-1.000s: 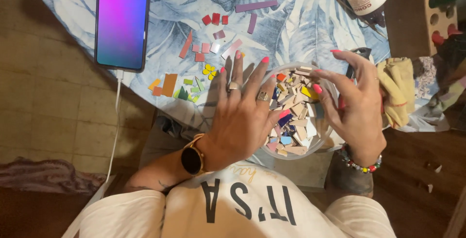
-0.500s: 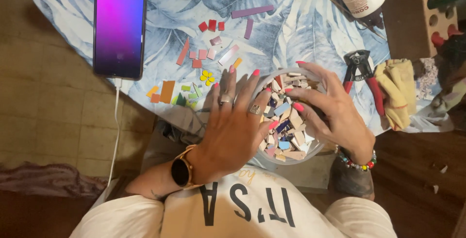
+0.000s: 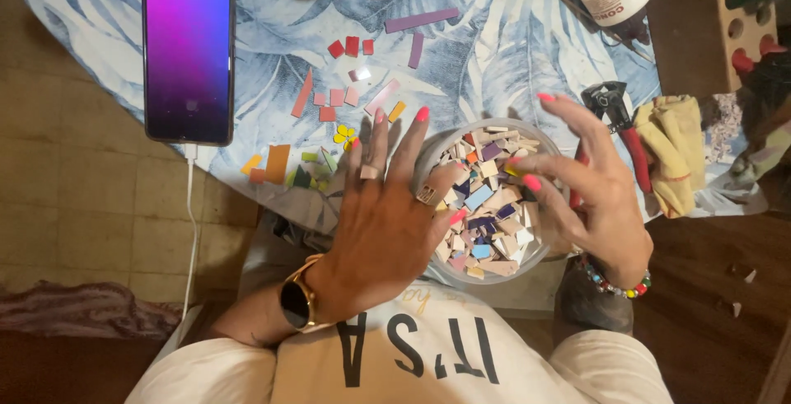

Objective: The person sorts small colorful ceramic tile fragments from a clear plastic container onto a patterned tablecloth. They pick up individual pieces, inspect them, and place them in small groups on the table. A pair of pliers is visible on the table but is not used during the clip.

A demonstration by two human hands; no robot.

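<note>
While the left hand has slid flat against the bowl at frame centre, fingers spread, the right hand has dipped in, fingertips loosely sifting tile pieces.

Left hand wears two rings and a gold watch with dark face; right hand wears a beaded bracelet. Pink nails, white lettered shirt.

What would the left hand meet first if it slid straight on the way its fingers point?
Probably the scattered coloured tile pieces on the leaf-print cloth, just ahead of the left hand fingertips. Its height above the cloth is unclear.
</note>
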